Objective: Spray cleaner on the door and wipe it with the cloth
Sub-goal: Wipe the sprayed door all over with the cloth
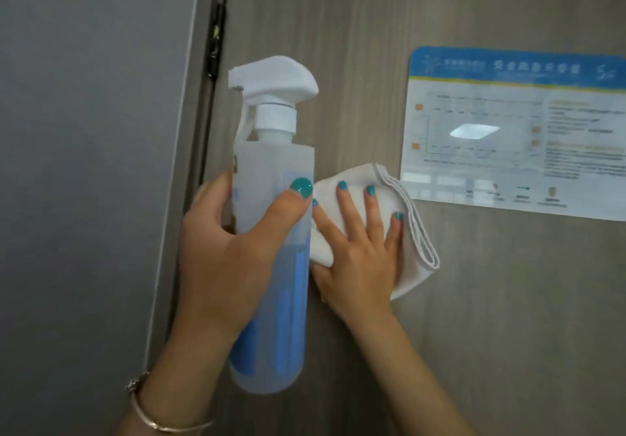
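Note:
A grey-brown wood-grain door (355, 22) fills most of the view. My left hand (227, 256) grips a translucent spray bottle (274, 300) round its middle; the bottle stands upright, holds blue liquid in its lower half, and its white trigger head points left. My right hand (362, 252) presses a folded white cloth (416, 232) flat against the door with spread, straight fingers, just right of the bottle. The bottle hides the cloth's left edge.
A laminated notice (518, 130) with a blue header is stuck on the door to the upper right of the cloth. The door frame and a dark hinge (216, 42) run down the left side, beside a grey wall (84, 164).

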`<control>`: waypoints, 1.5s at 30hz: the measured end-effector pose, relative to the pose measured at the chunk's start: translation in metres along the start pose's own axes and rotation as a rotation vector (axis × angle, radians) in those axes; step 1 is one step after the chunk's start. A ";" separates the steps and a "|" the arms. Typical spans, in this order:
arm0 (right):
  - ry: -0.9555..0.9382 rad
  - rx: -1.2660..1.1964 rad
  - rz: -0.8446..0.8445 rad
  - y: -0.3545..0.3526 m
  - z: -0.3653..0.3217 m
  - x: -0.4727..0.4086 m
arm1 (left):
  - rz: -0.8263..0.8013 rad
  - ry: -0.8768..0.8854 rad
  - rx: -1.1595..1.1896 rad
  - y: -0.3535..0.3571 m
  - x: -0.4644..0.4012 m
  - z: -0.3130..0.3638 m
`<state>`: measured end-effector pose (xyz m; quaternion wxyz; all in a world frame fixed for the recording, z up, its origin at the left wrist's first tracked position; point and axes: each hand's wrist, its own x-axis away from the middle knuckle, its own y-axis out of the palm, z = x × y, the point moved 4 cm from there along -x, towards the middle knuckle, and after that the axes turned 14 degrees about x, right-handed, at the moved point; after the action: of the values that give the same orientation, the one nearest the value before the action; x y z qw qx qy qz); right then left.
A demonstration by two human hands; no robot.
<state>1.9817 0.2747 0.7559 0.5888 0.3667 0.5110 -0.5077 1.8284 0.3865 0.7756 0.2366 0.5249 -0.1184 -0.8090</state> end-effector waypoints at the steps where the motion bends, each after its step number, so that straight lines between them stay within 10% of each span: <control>1: 0.032 0.010 0.013 0.000 -0.003 -0.010 | 0.006 -0.002 -0.002 -0.009 -0.004 0.001; 15: -0.012 0.114 -0.178 -0.021 0.031 -0.211 | 0.025 -0.064 0.152 -0.004 -0.056 0.015; 26: -0.281 0.037 -0.097 0.008 -0.035 0.014 | 0.060 -0.088 0.050 -0.033 -0.034 0.007; 38: -0.142 0.068 -0.098 -0.007 -0.064 -0.276 | 0.066 -0.070 0.053 -0.051 -0.038 0.000; 45: -0.343 -0.063 0.035 0.012 -0.098 -0.112 | 0.125 -0.047 0.003 -0.076 -0.034 0.000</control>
<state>1.9752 0.3951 0.8434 0.6874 0.2649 0.4120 -0.5363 1.8199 0.4688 0.7689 0.2828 0.4978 -0.1577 -0.8046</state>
